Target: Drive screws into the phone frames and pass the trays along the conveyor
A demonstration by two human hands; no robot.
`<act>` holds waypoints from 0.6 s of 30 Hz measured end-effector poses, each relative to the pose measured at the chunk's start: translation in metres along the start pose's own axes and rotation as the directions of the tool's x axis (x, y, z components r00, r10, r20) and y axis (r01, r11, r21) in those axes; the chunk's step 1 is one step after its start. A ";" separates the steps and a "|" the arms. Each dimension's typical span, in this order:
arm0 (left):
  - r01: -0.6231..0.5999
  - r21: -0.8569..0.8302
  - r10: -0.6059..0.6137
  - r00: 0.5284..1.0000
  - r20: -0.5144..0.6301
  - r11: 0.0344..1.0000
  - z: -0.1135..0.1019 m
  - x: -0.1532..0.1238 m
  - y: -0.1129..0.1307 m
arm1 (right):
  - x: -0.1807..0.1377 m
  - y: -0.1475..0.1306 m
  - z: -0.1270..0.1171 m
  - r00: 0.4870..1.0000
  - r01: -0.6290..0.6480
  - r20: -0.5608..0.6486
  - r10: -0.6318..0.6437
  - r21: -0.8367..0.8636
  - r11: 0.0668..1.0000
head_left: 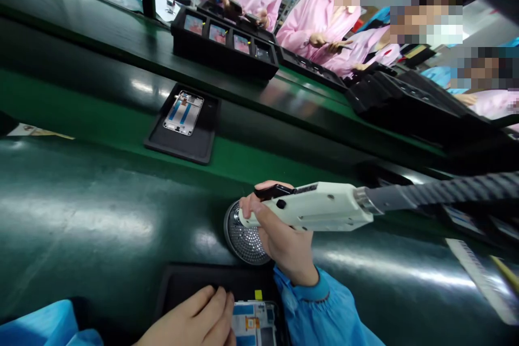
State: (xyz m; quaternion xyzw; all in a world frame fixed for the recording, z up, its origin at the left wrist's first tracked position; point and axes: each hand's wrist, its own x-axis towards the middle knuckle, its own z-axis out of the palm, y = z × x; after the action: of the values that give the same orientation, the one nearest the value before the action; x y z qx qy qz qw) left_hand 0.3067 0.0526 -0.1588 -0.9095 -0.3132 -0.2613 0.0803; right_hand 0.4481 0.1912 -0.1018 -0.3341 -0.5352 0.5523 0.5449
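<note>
My right hand (284,238) is wrapped round a white electric screwdriver (320,206) with a black lever and a braided cable running off to the right. Its tip points left, over a round perforated metal dish (242,238). My left hand (198,316) lies with fingers together on a black tray (190,281) at the bottom edge, touching a phone frame (255,324) with blue parts that sits in it.
A second black tray (162,143) with a phone frame (183,112) lies on the green conveyor belt. Beyond it stand black racks of phones (223,43). Several people in pink coats work on the far side. A barcode strip (478,275) lies at right.
</note>
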 end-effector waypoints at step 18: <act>-0.029 0.009 0.029 0.999 0.043 1.000 -0.005 0.001 -0.002 | 0.000 -0.008 0.007 0.998 -0.023 -0.064 0.021 -0.037 0.999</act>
State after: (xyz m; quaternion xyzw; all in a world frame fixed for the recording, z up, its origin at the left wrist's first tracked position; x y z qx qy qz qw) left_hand 0.3040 0.0529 -0.1542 -0.9189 -0.3030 -0.2390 0.0817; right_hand 0.4435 0.1883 -0.0927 -0.3675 -0.5244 0.5372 0.5490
